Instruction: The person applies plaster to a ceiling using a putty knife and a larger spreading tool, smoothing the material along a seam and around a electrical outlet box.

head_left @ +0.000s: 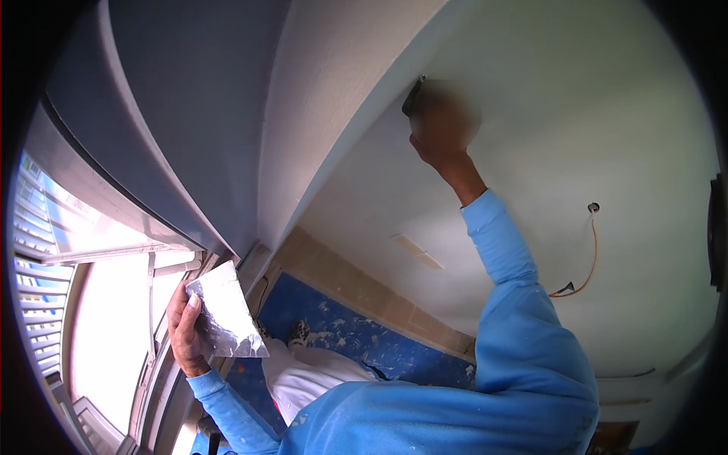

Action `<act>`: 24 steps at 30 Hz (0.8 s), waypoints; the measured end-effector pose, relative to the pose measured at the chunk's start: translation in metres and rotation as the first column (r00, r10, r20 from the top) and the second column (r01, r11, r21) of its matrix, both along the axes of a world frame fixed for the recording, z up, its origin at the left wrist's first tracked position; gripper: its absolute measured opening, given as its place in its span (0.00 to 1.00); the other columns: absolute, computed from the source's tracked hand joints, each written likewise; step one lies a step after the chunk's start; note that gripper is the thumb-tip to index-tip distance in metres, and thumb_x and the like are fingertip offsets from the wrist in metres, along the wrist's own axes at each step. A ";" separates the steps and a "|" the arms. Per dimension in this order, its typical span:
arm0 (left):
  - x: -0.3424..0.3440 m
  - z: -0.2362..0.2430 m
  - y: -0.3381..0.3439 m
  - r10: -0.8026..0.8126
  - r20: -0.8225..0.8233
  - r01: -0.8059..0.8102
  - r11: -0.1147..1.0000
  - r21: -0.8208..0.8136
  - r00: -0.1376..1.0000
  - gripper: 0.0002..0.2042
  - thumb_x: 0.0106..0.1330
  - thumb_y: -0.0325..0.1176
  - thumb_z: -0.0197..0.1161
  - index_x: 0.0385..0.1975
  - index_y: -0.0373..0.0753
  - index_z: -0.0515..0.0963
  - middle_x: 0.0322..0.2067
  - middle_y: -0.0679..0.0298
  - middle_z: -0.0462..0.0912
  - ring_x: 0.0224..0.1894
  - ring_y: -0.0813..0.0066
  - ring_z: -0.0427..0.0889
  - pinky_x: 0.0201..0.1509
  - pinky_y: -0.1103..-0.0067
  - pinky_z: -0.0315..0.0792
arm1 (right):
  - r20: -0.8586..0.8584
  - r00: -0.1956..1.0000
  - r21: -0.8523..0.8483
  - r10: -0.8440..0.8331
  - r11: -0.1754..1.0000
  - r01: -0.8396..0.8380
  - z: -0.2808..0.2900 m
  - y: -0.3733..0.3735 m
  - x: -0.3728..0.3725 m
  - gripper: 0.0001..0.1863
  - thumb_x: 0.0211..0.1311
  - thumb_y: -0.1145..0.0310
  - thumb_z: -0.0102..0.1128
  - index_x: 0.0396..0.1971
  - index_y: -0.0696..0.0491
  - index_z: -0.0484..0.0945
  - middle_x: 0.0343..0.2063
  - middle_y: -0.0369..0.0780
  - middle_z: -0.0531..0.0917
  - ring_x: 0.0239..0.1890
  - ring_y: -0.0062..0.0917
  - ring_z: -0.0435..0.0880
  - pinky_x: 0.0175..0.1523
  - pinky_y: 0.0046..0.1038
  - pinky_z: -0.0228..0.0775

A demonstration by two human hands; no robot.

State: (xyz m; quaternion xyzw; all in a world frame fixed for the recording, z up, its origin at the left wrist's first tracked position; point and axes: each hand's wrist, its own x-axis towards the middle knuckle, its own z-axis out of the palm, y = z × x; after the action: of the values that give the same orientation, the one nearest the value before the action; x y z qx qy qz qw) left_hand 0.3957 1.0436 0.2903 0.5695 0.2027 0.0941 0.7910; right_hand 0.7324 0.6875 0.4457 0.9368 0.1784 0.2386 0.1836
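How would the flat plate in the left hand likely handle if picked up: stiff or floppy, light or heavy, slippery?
The plate is probably stiff: held along one side by the left hand, it shows no obvious sag. It may be fairly light, since one hand holds it. Whitish smears might make it slippery, though wetness is unclear.

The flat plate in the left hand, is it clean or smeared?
Smeared: the flat plate held by the left hand shows whitish streaks.
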 end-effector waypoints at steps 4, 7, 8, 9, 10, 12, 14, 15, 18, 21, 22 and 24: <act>0.003 -0.002 -0.005 0.089 -0.016 -0.089 0.996 -0.013 0.996 0.21 0.62 0.38 0.60 0.49 0.27 0.73 0.41 0.64 0.78 0.45 0.76 0.71 0.55 0.81 0.60 | 0.016 0.999 -0.019 0.050 0.999 -0.050 -0.026 -0.005 0.005 0.39 0.43 0.67 0.70 0.58 0.58 0.63 0.49 0.53 0.69 0.49 0.46 0.73 0.40 0.46 0.75; 0.003 -0.002 -0.005 0.104 -0.028 -0.105 0.994 -0.039 0.994 0.20 0.63 0.37 0.61 0.49 0.28 0.73 0.42 0.63 0.78 0.45 0.76 0.71 0.55 0.82 0.60 | -0.102 0.995 0.058 0.010 0.998 -0.004 -0.037 0.000 0.001 0.37 0.44 0.67 0.69 0.57 0.58 0.65 0.50 0.53 0.69 0.49 0.45 0.74 0.44 0.47 0.73; 0.000 0.001 -0.005 0.060 -0.031 -0.061 0.997 -0.036 0.998 0.20 0.63 0.36 0.60 0.49 0.28 0.73 0.41 0.64 0.78 0.45 0.77 0.71 0.55 0.82 0.60 | -0.109 0.994 0.027 0.024 0.999 -0.021 -0.048 -0.004 -0.005 0.35 0.44 0.68 0.69 0.56 0.58 0.66 0.49 0.52 0.70 0.49 0.44 0.74 0.47 0.48 0.71; 0.001 0.004 -0.004 0.035 -0.012 -0.035 0.999 -0.033 0.999 0.20 0.63 0.36 0.60 0.49 0.28 0.73 0.41 0.64 0.78 0.45 0.77 0.71 0.55 0.82 0.60 | -0.095 0.994 -0.003 0.055 0.998 -0.056 -0.058 -0.006 -0.006 0.34 0.44 0.69 0.69 0.55 0.57 0.67 0.49 0.51 0.71 0.49 0.43 0.74 0.49 0.48 0.70; 0.004 0.004 -0.003 -0.003 -0.019 0.003 1.000 -0.014 1.000 0.19 0.64 0.36 0.60 0.50 0.29 0.73 0.40 0.65 0.77 0.44 0.78 0.71 0.54 0.82 0.60 | -0.074 0.994 -0.031 0.083 0.996 -0.086 -0.061 -0.006 -0.005 0.32 0.45 0.69 0.68 0.54 0.57 0.69 0.48 0.50 0.72 0.49 0.42 0.74 0.51 0.49 0.68; 0.006 0.003 -0.001 -0.025 -0.001 0.025 0.999 -0.026 1.000 0.19 0.64 0.36 0.59 0.50 0.29 0.72 0.40 0.65 0.77 0.43 0.79 0.71 0.54 0.82 0.60 | -0.277 0.961 -0.156 -0.025 0.988 -0.020 -0.050 -0.006 -0.016 0.29 0.47 0.70 0.67 0.52 0.56 0.70 0.46 0.48 0.75 0.50 0.40 0.74 0.55 0.50 0.64; 0.007 -0.003 -0.001 -0.006 0.001 0.006 0.998 -0.062 1.000 0.21 0.64 0.36 0.60 0.52 0.28 0.72 0.41 0.65 0.78 0.44 0.78 0.72 0.54 0.82 0.61 | -0.336 0.940 -0.265 -0.052 0.963 -0.042 -0.033 -0.011 -0.030 0.26 0.48 0.71 0.65 0.51 0.56 0.72 0.44 0.47 0.76 0.50 0.39 0.74 0.57 0.50 0.61; 0.005 -0.004 -0.003 0.082 -0.026 -0.084 0.991 -0.107 0.996 0.24 0.63 0.36 0.60 0.55 0.27 0.71 0.43 0.63 0.79 0.46 0.76 0.73 0.57 0.81 0.61 | -0.312 0.950 -0.307 -0.009 0.947 -0.092 -0.018 -0.014 -0.040 0.25 0.48 0.71 0.65 0.50 0.56 0.72 0.44 0.47 0.77 0.50 0.38 0.74 0.57 0.50 0.61; 0.002 -0.014 -0.001 0.097 0.036 -0.090 0.983 -0.160 0.995 0.26 0.61 0.35 0.61 0.57 0.25 0.71 0.46 0.60 0.79 0.49 0.73 0.74 0.59 0.80 0.61 | -0.134 0.955 -0.416 0.265 0.859 -0.298 0.029 -0.033 -0.048 0.24 0.48 0.71 0.65 0.49 0.53 0.75 0.48 0.46 0.78 0.51 0.38 0.75 0.57 0.52 0.59; -0.002 -0.019 0.005 0.013 0.014 -0.011 0.983 -0.181 1.000 0.26 0.61 0.35 0.61 0.57 0.24 0.70 0.48 0.57 0.79 0.51 0.70 0.74 0.62 0.77 0.60 | 0.063 0.846 -0.517 0.529 0.743 -0.425 0.060 -0.039 -0.037 0.23 0.48 0.71 0.66 0.49 0.47 0.78 0.54 0.41 0.77 0.53 0.39 0.74 0.57 0.57 0.57; -0.005 -0.024 0.002 0.094 -0.006 -0.093 0.984 -0.150 0.996 0.27 0.61 0.35 0.61 0.57 0.24 0.70 0.48 0.55 0.79 0.52 0.69 0.74 0.63 0.76 0.60 | 0.133 0.798 -0.542 0.588 0.718 -0.438 0.066 -0.041 -0.032 0.23 0.48 0.71 0.67 0.49 0.45 0.79 0.56 0.40 0.76 0.55 0.39 0.74 0.56 0.60 0.56; -0.010 -0.036 0.005 0.140 0.028 -0.135 0.983 -0.125 0.990 0.28 0.61 0.35 0.62 0.59 0.24 0.69 0.51 0.53 0.78 0.54 0.67 0.73 0.65 0.74 0.58 | 0.145 0.780 -0.581 0.609 0.690 -0.431 0.070 -0.053 -0.010 0.28 0.49 0.74 0.63 0.54 0.39 0.77 0.60 0.36 0.74 0.59 0.40 0.72 0.61 0.66 0.45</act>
State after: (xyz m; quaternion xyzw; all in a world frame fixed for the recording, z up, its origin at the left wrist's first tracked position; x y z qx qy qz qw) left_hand 0.3861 1.0490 0.2540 0.5027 0.2325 0.1462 0.8197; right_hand 0.7227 0.6348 0.5155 0.7070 0.4645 0.3756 0.3786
